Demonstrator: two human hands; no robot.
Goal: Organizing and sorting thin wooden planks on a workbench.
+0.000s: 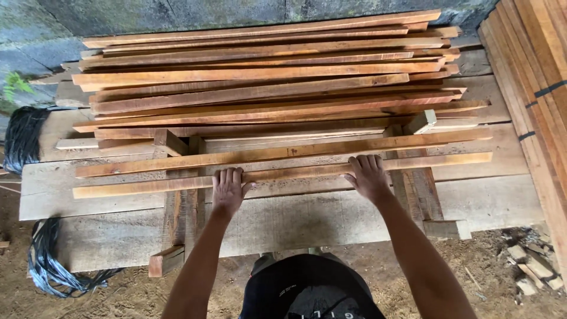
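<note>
**Both hands flat on the nearest wooden strip**

Your left hand [227,190] lies palm down on the nearest strip [282,174], a long thin reddish-brown length of wood that runs across the middle of the frame from the left edge of the pile to the right. Your fingers [229,176] are stretched over its top edge and nothing is clasped, so the grip is wide and simply pressing on the wood. Your right hand [367,176] rests on the same strip further right, fingers spread flat over it in the same way, grip wide and holding nothing.

Just above that strip, in the centre of the frame, lies a second strip [283,152], close to parallel and apart from your hands. Both sit on 2 dark cross battens [184,207], which lie over the broad pale planks [331,218] that form the counter.

Across the upper half of the frame a stack of similar strips [266,77] is piled, their ends uneven. A bundle of boards [534,77] bound with dark straps stands at the right edge. Black plastic strapping [50,269] lies tangled at the lower left on the dirt floor [136,295], and small wood offcuts [534,266] lie at the lower right.
</note>
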